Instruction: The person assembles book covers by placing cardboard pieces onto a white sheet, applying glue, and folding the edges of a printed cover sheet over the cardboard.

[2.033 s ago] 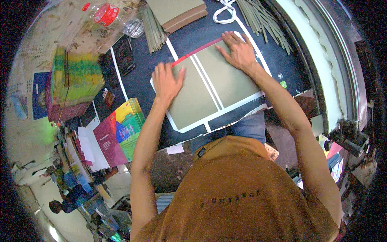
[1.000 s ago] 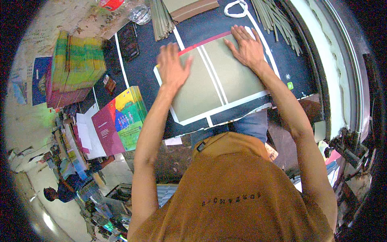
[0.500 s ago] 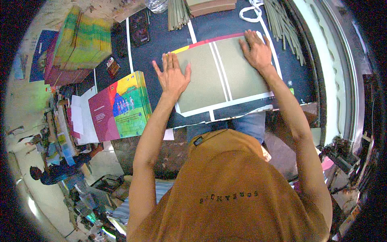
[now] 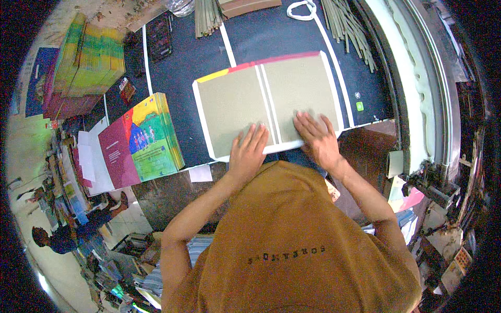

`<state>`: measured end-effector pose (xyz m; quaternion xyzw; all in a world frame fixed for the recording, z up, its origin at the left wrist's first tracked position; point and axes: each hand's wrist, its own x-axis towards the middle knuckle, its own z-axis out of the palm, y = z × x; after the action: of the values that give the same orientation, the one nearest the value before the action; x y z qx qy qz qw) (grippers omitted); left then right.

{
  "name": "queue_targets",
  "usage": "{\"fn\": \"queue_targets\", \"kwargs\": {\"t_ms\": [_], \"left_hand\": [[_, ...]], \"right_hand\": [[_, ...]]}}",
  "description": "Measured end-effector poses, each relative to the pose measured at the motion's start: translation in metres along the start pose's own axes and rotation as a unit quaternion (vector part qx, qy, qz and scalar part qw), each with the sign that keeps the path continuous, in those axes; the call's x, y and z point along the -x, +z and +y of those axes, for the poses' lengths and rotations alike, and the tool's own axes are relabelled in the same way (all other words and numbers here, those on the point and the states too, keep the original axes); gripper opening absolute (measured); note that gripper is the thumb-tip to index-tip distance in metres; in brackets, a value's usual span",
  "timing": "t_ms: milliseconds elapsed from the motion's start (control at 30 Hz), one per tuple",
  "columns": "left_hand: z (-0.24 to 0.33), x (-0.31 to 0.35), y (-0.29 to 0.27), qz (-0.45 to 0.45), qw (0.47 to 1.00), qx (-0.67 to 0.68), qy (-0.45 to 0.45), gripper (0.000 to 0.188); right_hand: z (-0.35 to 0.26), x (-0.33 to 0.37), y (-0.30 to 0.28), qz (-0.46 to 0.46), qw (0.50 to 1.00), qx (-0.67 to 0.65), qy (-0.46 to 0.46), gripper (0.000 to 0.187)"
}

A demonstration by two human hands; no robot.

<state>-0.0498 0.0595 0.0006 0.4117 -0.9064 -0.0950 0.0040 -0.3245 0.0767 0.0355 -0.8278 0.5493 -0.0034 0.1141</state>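
Observation:
A book cover sheet with two grey boards lies in front of me, the left board (image 4: 229, 104) and right board (image 4: 300, 83) parted by a narrow pale strip (image 4: 269, 107). White margins run along its sides, and a yellow and red band (image 4: 261, 60) is turned over the far edge. My left hand (image 4: 249, 149) rests at the near edge of the left board, fingers stretched out. At the right board's near edge my right hand (image 4: 319, 140) has its fingers spread, slightly blurred. Both hands partly hide the near margin.
Printed covers (image 4: 146, 138) are stacked to the left. Behind them stands a tall pile of green-yellow book blocks (image 4: 96, 62). A phone (image 4: 159, 36), bundled grey strips (image 4: 209, 18), a white loop (image 4: 301, 9) and loose grey strips (image 4: 349, 31) lie at the back. A machine rail (image 4: 417, 88) borders the right.
Both hands have come from the far edge of the cover to its near edge. The cover now sits closer to me, at the table's front edge. The view has shifted a little.

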Motion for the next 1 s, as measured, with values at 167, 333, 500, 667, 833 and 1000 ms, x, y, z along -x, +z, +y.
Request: {"fn": "queue_targets", "kwargs": {"t_ms": [167,333,500,667,833,1000], "left_hand": [[0.007,0.017,-0.002,0.067,0.996,0.057,0.022,0.062],[-0.026,-0.030,-0.010,0.102,0.994,0.035,0.011,0.054],[-0.087,-0.013,-0.013,0.110,0.993,-0.025,0.026,0.052],[-0.119,0.019,-0.015,0.147,0.988,-0.037,0.017,0.054],[-0.023,-0.078,-0.025,0.104,0.994,0.019,0.038,0.071],[0.021,-0.131,-0.017,0.100,0.994,0.024,0.024,0.059]], "right_hand": [[-0.006,0.022,0.003,0.024,1.000,-0.005,-0.004,0.065],[0.012,-0.031,0.001,0.093,0.995,0.028,0.007,0.056],[0.044,-0.037,-0.017,0.078,0.997,0.016,0.010,0.050],[0.077,-0.005,-0.036,0.055,0.998,-0.012,-0.004,0.043],[0.080,-0.010,-0.045,0.028,0.999,-0.015,-0.006,0.042],[0.061,-0.010,-0.036,0.073,0.996,-0.025,0.050,0.053]]}}
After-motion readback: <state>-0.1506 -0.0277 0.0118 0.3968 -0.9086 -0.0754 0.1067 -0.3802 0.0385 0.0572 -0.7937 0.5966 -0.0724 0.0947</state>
